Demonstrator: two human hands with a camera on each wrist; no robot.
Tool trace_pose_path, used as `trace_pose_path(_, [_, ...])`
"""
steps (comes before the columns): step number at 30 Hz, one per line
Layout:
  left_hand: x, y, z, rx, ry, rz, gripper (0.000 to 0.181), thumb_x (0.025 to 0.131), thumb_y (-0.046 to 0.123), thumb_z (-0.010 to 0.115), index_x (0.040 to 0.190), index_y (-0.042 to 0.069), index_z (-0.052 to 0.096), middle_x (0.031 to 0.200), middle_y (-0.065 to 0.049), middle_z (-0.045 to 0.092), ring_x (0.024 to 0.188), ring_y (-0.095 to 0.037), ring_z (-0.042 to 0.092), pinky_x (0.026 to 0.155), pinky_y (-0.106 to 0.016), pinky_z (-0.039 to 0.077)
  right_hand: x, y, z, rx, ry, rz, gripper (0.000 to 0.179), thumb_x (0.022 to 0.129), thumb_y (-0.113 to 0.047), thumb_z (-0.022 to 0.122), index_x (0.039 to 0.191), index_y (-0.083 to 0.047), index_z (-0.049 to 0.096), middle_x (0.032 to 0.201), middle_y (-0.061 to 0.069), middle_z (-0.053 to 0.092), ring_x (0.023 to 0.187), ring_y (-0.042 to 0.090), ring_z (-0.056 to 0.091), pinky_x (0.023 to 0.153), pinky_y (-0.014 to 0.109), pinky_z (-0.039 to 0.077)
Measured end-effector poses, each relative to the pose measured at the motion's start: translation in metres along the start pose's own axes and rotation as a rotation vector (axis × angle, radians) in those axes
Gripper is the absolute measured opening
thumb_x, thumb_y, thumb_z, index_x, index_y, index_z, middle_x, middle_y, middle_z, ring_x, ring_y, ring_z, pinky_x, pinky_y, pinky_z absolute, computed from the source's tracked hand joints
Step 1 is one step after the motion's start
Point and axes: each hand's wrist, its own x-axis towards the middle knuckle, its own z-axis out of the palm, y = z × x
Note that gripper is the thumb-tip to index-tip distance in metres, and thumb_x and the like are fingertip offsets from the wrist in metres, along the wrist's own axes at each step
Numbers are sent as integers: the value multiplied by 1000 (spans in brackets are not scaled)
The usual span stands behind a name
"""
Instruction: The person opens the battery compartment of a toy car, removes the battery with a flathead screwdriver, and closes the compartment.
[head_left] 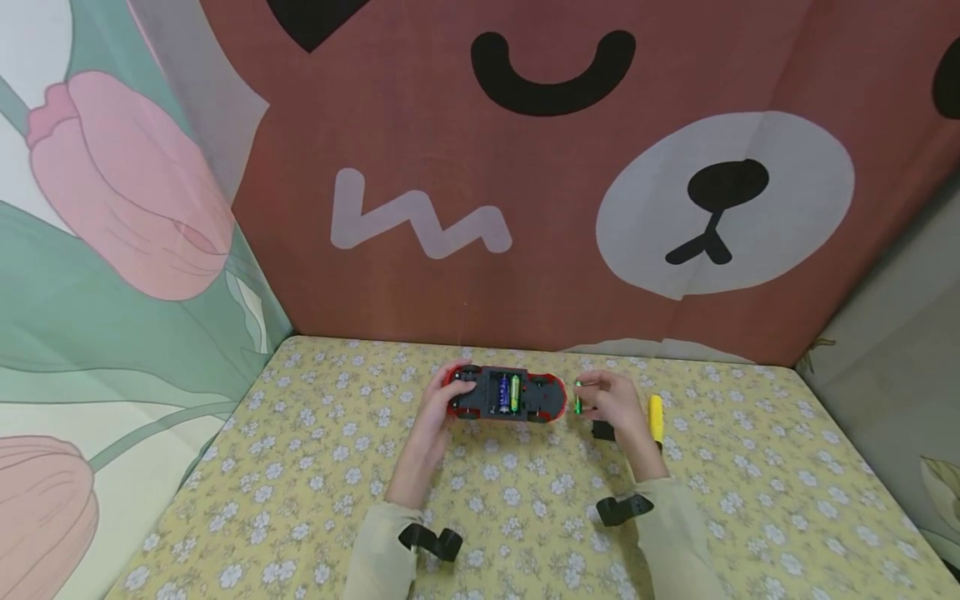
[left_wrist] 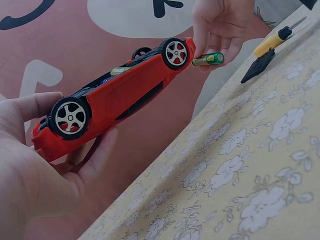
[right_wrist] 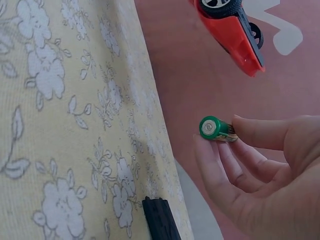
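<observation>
My left hand [head_left: 435,412] grips the rear or front end of a red toy car [left_wrist: 115,105], turned upside down with its black underside [head_left: 476,405] facing up. In that underside an open battery compartment shows a purple battery [head_left: 503,393] and a green one [head_left: 514,393] side by side. To the right of the car, my right hand [head_left: 611,398] pinches a green battery [right_wrist: 209,128] between thumb and fingers, its flat end toward the right wrist camera. The held battery is a short gap away from the car's end.
A black cover piece [left_wrist: 258,66] lies on the flowered tablecloth [head_left: 300,500] below the right hand. Beside it lies a yellow-handled screwdriver [left_wrist: 270,44]. A brown curtain with a bear print [head_left: 420,300] hangs behind the table's far edge.
</observation>
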Motion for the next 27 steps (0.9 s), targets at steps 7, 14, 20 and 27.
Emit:
trace_pose_path(7, [0,1,1,18,4,-1,42,93,13,68,135,14,66,133,-13,62,99,-18,65,81,-28,52,0,4,1,-14,-31,21,34,101,-7,63,129,12,60,105,17,67,84,24,66,85,49,61])
trace_pose_path(14, [1,-1,0,2,-2,2,43,93,10,67,135,12,65,133,-14,62,98,-17,66,79,-26,53,2,9,1,-49,-50,36,32,101,-6,63,127,12,61,104,17,67,86,27,67,79,45,62])
trace_pose_path(20, [1,-1,0,6,-12,14,43,93,11,67,136,12,64,132,-13,62,98,-17,66,79,-27,53,2,13,2,-66,-66,32,29,100,-4,64,123,14,60,104,19,66,82,23,66,77,44,63])
trace_pose_path(27, [1,-2,-1,13,-12,14,42,92,10,67,135,12,65,134,-14,61,97,-17,66,78,-27,53,4,19,1,-64,-98,31,30,98,-2,65,121,16,60,100,19,67,79,21,67,74,43,64])
